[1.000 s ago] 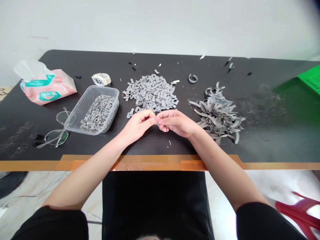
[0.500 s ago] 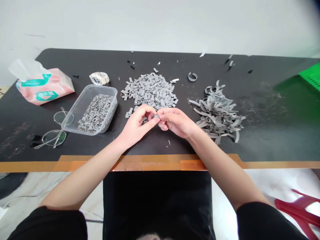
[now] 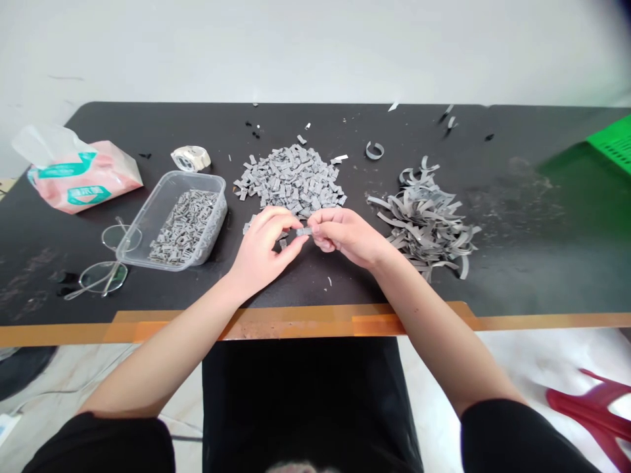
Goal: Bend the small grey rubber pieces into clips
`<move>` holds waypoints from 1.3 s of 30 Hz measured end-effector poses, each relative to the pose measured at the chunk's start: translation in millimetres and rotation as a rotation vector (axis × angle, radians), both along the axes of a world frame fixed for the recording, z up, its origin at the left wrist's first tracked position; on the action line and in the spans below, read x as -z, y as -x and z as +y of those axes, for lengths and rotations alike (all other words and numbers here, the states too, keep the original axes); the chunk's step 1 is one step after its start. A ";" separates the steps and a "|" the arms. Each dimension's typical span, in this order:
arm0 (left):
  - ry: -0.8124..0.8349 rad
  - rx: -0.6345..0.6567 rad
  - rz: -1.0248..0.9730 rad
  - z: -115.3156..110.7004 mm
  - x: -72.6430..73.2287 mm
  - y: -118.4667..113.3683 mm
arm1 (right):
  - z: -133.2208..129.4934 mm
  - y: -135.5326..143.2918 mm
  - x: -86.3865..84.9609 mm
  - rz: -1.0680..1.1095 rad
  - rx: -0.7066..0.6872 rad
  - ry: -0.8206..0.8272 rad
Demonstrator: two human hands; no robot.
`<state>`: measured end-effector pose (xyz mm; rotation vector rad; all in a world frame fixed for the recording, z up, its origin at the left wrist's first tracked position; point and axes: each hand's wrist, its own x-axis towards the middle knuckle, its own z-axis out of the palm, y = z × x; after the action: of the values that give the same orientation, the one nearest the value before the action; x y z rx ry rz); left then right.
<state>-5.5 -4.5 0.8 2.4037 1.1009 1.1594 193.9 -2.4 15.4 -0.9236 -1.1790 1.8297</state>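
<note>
Over the near side of a pile of small grey pieces (image 3: 296, 177), my two hands meet at one small flat grey piece (image 3: 303, 231). My left hand (image 3: 263, 249) is closed in a pinch, thumb and index finger at the left end of the piece. The right end sits between the thumb and curled fingers of my right hand (image 3: 345, 235). Partly hidden by my left fingers, a few more grey pieces (image 3: 282, 244) lie on the black table. Fine detail of the held piece is too small to make out.
To the left stand a clear plastic box (image 3: 125, 243) of small grey parts, eyeglasses (image 3: 103, 277), a tape roll (image 3: 191, 158) and a tissue pack (image 3: 89, 177). Curved grey strips (image 3: 426, 223) are heaped on the right. A green basket (image 3: 614, 143) stands at the far right.
The fingertips of my two hands have drawn slightly apart, and more of the grey piece between them shows. The whole view has shifted a little.
</note>
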 end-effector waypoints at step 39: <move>0.195 0.085 0.282 -1.1 -4.7 0.5 | -0.2 4.0 19.9 -0.361 -0.144 -0.164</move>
<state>-6.0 -5.6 5.4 2.4808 1.1201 0.6659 189.8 -2.6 -4.5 -1.1287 -1.6296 1.6876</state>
